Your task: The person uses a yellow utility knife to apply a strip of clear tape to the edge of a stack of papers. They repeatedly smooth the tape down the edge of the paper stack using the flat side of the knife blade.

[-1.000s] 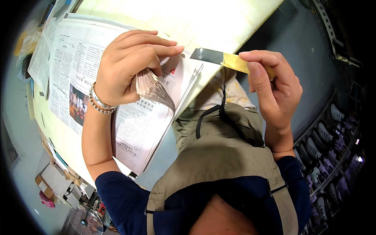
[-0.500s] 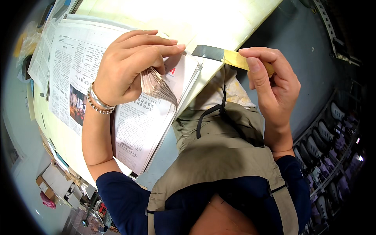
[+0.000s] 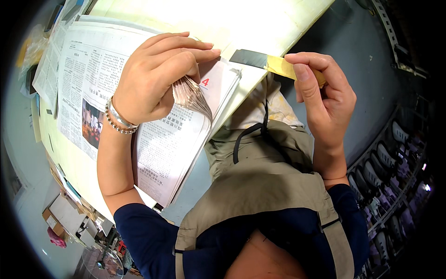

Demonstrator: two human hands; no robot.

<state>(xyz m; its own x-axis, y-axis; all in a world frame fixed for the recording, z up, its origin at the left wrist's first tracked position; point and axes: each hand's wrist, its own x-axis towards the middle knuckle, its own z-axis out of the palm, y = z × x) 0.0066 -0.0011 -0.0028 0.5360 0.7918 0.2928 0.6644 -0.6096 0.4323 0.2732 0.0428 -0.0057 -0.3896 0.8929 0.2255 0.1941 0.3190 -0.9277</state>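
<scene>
My left hand point(image 3: 151, 76) arches over a newspaper stack point(image 3: 155, 156) at the table's edge. Its thumb side is closed on a fanned, pleated bundle of thin brownish sheets point(image 3: 193, 100), whose lower tip rests on the paper; the other fingers reach right, tips near the stack's top corner. What the bundle is made of I cannot tell. In my right hand point(image 3: 325, 88) is a flat-bladed knife with a yellow wrapped handle point(image 3: 281, 66), pinched between thumb and fingers. Its dark, wide blade point(image 3: 248, 58) points left over the table's edge, a short way from my left fingertips.
More newspaper sheets point(image 3: 76, 60) spread over the left part of the pale yellow table point(image 3: 223, 23). A rack with rows of shoe-shaped items point(image 3: 385, 158) stands at the right. Boxes point(image 3: 65, 214) and a fan point(image 3: 102, 262) are at lower left. My apron point(image 3: 260, 186) hangs below the table edge.
My left hand has shifted slightly right, and the pleated bundle with it. The knife blade has moved a little to the right and up.
</scene>
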